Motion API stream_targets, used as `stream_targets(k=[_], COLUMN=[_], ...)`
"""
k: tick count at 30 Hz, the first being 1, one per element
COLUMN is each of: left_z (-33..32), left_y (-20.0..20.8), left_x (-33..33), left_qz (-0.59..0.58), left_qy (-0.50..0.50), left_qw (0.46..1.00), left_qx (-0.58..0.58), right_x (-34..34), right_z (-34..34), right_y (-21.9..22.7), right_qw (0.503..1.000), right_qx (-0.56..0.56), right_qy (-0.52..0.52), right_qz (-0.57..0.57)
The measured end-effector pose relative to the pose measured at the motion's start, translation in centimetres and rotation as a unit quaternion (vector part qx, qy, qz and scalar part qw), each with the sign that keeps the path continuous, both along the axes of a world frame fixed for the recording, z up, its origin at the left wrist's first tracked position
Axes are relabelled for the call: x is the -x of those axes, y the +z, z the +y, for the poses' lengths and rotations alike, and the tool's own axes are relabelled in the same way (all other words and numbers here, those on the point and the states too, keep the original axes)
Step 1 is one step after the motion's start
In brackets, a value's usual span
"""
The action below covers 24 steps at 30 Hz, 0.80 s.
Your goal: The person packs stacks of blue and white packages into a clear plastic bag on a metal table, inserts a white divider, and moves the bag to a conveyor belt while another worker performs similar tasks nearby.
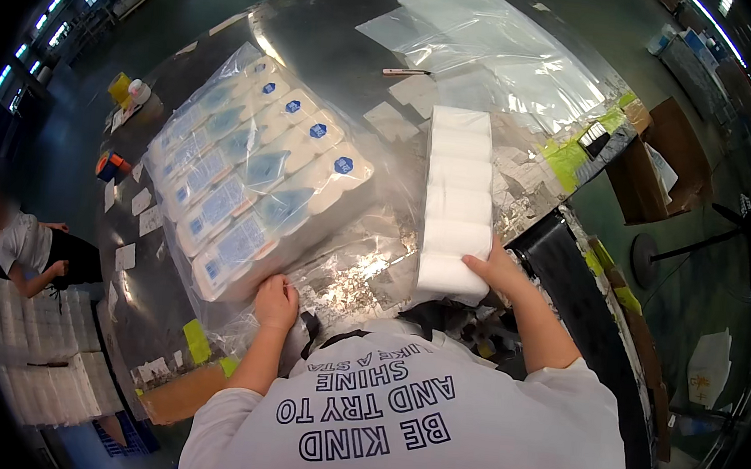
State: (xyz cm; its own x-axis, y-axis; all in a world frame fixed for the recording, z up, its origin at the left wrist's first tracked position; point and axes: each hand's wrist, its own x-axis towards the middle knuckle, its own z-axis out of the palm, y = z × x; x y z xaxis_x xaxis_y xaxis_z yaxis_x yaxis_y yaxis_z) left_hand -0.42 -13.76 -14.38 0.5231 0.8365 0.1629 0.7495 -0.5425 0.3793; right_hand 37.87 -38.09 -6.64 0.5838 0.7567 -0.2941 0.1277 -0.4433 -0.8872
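Note:
On the metal table to the left lies a large transparent plastic bag (256,175) filled with several rows of white paper roll packs bearing blue labels. At its near edge my left hand (277,303) has its fingers closed, apparently pinching the film; the fingertips are partly hidden. A long, narrow pack of white rolls (459,193), in a single row, lies right of the bag and points away from me. My right hand (502,273) grips its near right corner, thumb on top and fingers against the side.
Flat plastic bags (507,54) are piled at the far right of the table, with a thin cutter (406,72) beside them. Tape rolls (112,165) sit along the left edge. A cardboard box (663,166) stands right; another person (39,250) is at far left beside stacked white packs (48,353).

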Motion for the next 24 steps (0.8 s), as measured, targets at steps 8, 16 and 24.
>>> stream_targets(k=[8,16,24], left_z=[0.4,0.3,5.1], left_y=[0.1,4.6,18.4], left_x=[0.1,1.3,0.9], left_qz=[0.006,-0.081,-0.37], left_qy=[-0.016,-0.083,-0.046], left_qw=[1.0,0.979,0.784], left_qx=[0.001,0.169,0.496], right_x=[6.2,7.9,14.7], right_z=[-4.1,-2.9,-4.3], right_y=[-2.2,-1.2,8.8], right_qw=[0.883,0.849,0.748], right_qx=[-0.08,-0.17,-0.338], right_qy=[-0.098,-0.183,0.044], right_qz=[0.453,0.466,0.57])
